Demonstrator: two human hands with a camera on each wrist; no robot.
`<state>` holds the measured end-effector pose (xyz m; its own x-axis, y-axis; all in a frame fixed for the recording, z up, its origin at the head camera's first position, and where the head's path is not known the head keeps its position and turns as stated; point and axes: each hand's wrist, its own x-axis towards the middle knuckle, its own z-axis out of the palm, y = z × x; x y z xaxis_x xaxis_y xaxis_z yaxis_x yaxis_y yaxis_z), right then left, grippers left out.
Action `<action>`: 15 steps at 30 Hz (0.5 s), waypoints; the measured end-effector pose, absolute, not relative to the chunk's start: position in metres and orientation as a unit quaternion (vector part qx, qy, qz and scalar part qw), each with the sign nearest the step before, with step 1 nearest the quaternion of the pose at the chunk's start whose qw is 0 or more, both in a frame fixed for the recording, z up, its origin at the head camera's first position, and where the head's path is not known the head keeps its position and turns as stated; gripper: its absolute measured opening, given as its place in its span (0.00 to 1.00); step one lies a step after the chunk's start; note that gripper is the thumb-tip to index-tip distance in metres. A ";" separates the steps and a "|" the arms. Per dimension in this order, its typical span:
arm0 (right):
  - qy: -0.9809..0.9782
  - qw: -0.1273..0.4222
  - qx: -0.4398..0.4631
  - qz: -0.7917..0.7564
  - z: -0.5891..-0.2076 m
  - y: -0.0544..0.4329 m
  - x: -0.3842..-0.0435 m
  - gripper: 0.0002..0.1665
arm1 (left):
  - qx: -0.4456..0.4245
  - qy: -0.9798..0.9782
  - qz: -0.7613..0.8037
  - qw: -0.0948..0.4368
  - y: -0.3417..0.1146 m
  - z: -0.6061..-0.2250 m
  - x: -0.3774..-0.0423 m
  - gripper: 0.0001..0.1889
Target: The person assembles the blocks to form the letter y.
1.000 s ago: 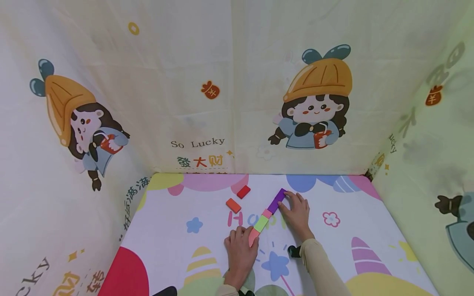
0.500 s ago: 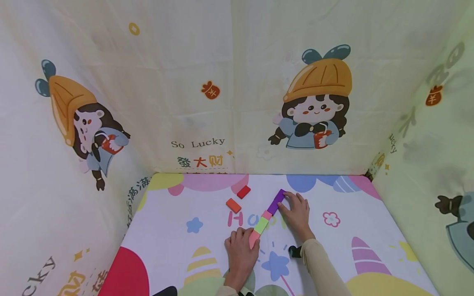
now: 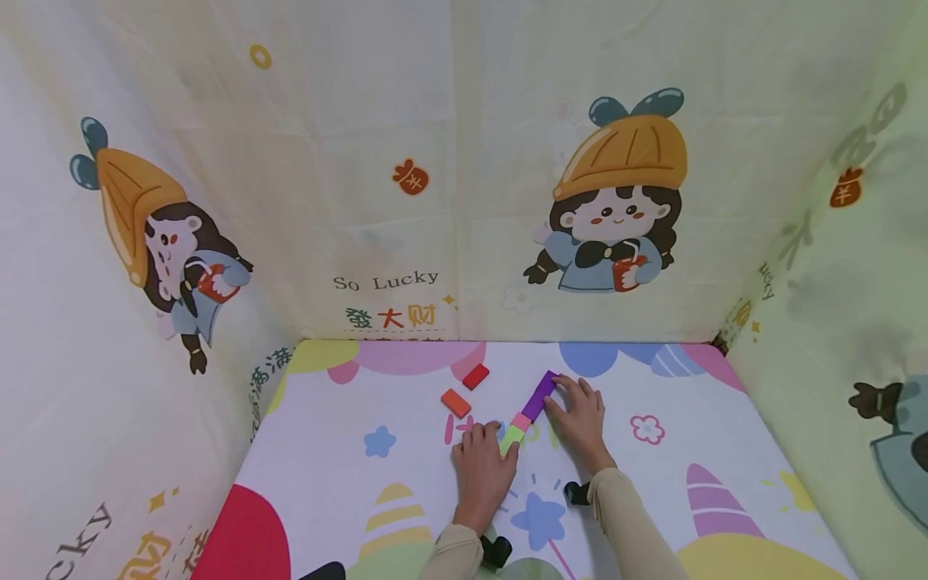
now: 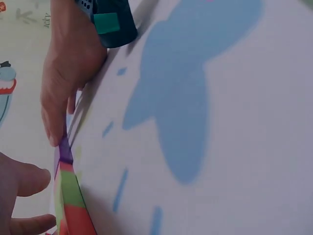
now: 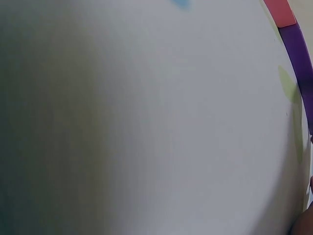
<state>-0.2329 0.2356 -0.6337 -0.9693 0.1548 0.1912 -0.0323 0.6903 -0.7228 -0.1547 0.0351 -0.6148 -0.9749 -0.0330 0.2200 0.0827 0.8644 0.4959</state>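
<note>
Blocks lie end to end in a slanting row. From the far end come a purple block (image 3: 538,399), a pink block (image 3: 521,420), a green block (image 3: 512,436) and a coral block (image 4: 78,220), which the left hand hides in the head view. My right hand (image 3: 582,419) pinches the purple block near its far end; its fingers barely enter the right wrist view. Over the near part of the row is my left hand (image 3: 484,475). In the left wrist view its thumb and a finger (image 4: 32,225) are spread apart beside the row, gripping nothing visible.
An orange block (image 3: 456,403) and a red block (image 3: 476,376) lie loose, left of the row's far end. The table (image 3: 326,451) wears a printed cloth. Patterned cloth walls (image 3: 493,242) enclose its back and sides. A dark object (image 3: 331,571) shows at the bottom edge.
My left hand has let go of the coral block and moved up and right along the row, now covering that block in the head view. The right hand has stayed put.
</note>
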 end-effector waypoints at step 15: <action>-0.917 0.117 0.008 0.382 -0.630 0.238 -0.229 0.31 | -0.005 -0.973 -0.212 0.086 0.071 -0.616 -0.188 0.28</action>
<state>-0.2293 0.2384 -0.6304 -0.9726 0.0750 0.2201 -0.1037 0.7074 -0.6992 -0.1877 0.0711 -0.6160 -0.9850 -0.0264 0.1703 0.0470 0.9097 0.4125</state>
